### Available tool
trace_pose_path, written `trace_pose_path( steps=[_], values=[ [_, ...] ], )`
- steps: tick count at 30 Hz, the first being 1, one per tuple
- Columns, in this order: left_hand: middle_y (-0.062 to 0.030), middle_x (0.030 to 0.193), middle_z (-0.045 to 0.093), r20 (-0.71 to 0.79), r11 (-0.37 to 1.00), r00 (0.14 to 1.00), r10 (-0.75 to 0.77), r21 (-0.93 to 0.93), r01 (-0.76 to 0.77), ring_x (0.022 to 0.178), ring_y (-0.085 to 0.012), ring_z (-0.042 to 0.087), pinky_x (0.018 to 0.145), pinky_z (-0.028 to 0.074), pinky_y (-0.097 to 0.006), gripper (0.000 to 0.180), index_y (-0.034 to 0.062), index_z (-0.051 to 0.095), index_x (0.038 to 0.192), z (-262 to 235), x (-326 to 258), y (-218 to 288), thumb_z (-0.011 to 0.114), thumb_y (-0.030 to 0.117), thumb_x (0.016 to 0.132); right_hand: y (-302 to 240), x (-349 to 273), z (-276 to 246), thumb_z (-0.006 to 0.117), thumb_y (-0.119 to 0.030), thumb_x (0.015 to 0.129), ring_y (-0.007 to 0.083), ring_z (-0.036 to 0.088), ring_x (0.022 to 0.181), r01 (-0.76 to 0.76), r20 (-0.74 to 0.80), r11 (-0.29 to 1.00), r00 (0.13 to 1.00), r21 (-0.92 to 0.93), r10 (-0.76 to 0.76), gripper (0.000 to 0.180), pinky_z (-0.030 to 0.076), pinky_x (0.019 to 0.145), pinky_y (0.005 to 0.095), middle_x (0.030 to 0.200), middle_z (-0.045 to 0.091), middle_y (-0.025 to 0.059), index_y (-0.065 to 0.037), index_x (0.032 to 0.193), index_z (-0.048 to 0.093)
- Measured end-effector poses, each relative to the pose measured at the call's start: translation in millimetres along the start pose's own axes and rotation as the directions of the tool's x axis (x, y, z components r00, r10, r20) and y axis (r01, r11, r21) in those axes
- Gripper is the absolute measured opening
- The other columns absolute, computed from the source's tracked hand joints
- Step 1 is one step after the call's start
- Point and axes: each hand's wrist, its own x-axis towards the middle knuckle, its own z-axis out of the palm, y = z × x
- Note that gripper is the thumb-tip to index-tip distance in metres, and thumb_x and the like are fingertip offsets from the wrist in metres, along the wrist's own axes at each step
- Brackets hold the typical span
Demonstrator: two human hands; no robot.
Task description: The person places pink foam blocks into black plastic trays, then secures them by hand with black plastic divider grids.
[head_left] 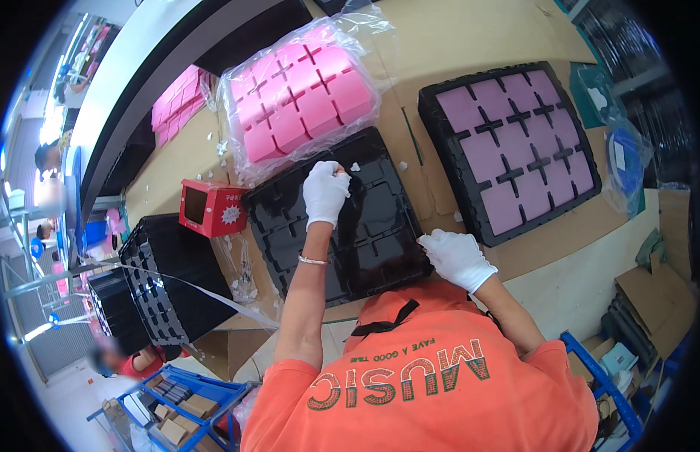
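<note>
In front of me lies an unfilled black plastic tray (372, 226) with moulded compartments and a glossy surface. Over its far middle, my left hand (325, 194), in a white glove, is closed with the fingers curled; anything in them is hidden. A small white scrap (355, 166) lies beside it. My right hand (458, 260), gloved as well, has its fingers pinched at the tray's right edge. Just beyond the tray sits a block of pink foam pieces (301, 94) in clear plastic film. To the right, another black tray (485, 227) holds mauve foam pieces (515, 151).
A red box (213, 208) with a dark opening stands left of the tray. Stacked black trays (173, 279) are at the left edge, with a loose strap (207, 294) across them. More pink foam (176, 102) lies far left. Cardboard (478, 45) covers the table. A blue tape roll (627, 160) is far right.
</note>
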Motion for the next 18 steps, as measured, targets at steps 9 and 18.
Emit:
trace_pose_path(
  steps=[9,18],
  values=[
    [-0.0053,0.092,0.057,0.265,0.772,0.915,0.305,0.493,-0.401,0.083,-0.0245,0.060,0.068,0.044,-0.039,0.042,0.0217,0.067,0.114,1,-13,6,0.068,0.014,0.073,-8,-2,3,0.057,-0.020,0.089,0.0291,0.065,0.070,0.019,0.000,1.000,1.000,-0.005,-0.019,0.021,0.050,0.058,0.0427,0.085,0.062,0.0095,-0.012,0.106,0.063],
    [-0.0064,0.093,0.057,0.342,0.629,0.824,0.452,0.532,-0.566,0.086,-0.0240,0.056,0.070,0.042,-0.038,0.038,0.0143,0.067,0.113,10,-11,19,0.067,0.016,0.076,-9,2,0,0.054,-0.016,0.088,0.0336,0.065,0.068,0.027,-0.083,0.995,0.996,0.092,-0.020,0.013,0.050,0.058,0.0459,0.083,0.062,0.0129,-0.010,0.095,0.062]
  ],
)
